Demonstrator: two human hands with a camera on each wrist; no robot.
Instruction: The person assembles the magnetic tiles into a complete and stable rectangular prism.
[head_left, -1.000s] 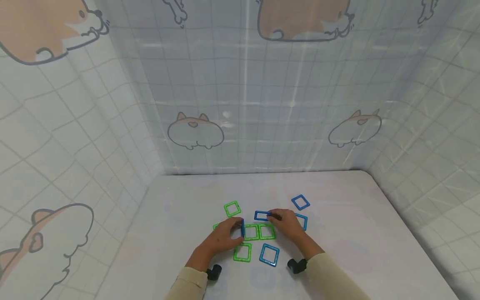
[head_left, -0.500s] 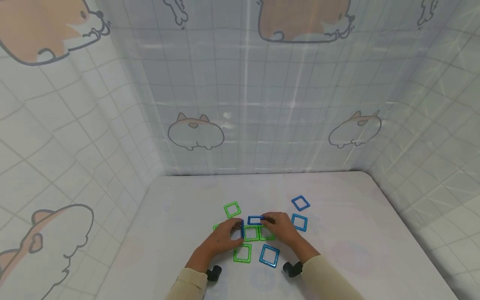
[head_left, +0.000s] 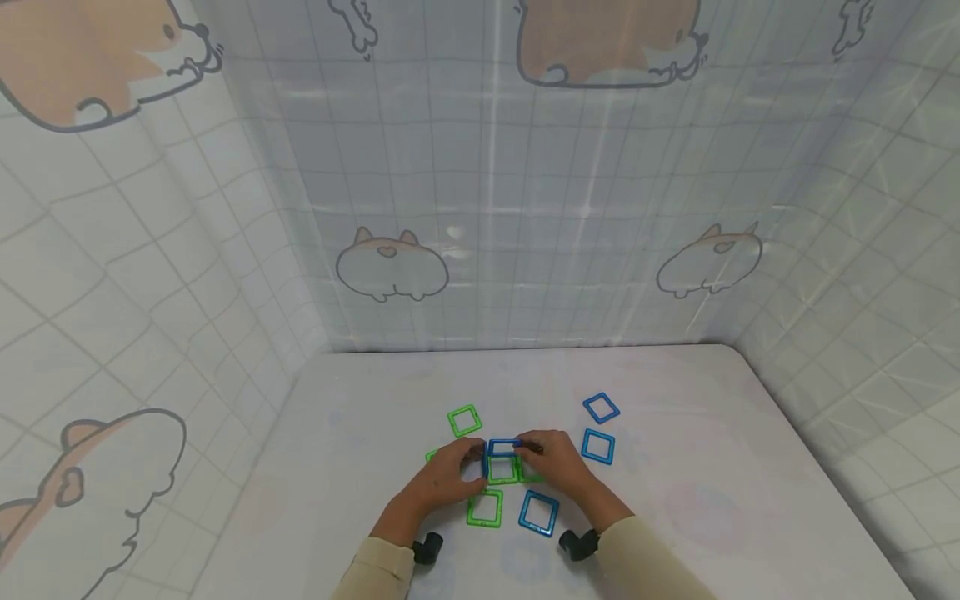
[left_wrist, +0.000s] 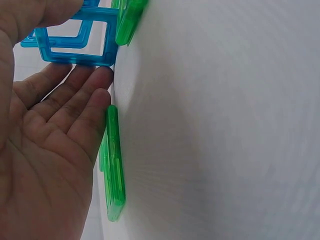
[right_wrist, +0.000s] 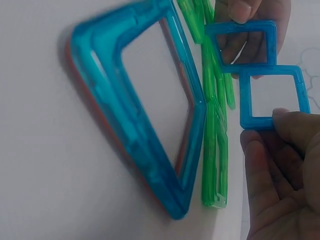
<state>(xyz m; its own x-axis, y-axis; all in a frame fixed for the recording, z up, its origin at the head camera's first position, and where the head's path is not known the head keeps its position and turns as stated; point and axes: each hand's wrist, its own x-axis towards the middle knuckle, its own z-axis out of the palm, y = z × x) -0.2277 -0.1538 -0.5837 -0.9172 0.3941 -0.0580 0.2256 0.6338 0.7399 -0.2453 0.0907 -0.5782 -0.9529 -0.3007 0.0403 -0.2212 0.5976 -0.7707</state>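
With the left hand [head_left: 442,475] I hold a blue square magnetic tile [head_left: 485,461] upright at the left edge of a flat green magnetic tile [head_left: 502,482]. Its thumb and fingertips touch opposite edges of the blue frame [left_wrist: 77,59]. My right hand [head_left: 562,462] pinches a second blue magnetic tile [head_left: 504,442] by its right edge, upright over the green tile's far edge. In the right wrist view this second tile [right_wrist: 245,100] stands close to the left hand's tile [right_wrist: 271,45]. Whether the two touch is unclear. The right hand partly hides another green tile [head_left: 531,478].
A green tile [head_left: 485,525] and a blue tile [head_left: 536,529] lie nearer me. Behind is a green tile [head_left: 465,408]; two blue tiles [head_left: 602,396] [head_left: 598,460] lie right. A green edge [head_left: 431,455] shows beside the left hand. Patterned sheeting [head_left: 480,317] surrounds the white table [head_left: 337,417].
My right hand has moved left and slightly nearer, bringing its blue tile to the far edge of the green one. The left hand stays in place.
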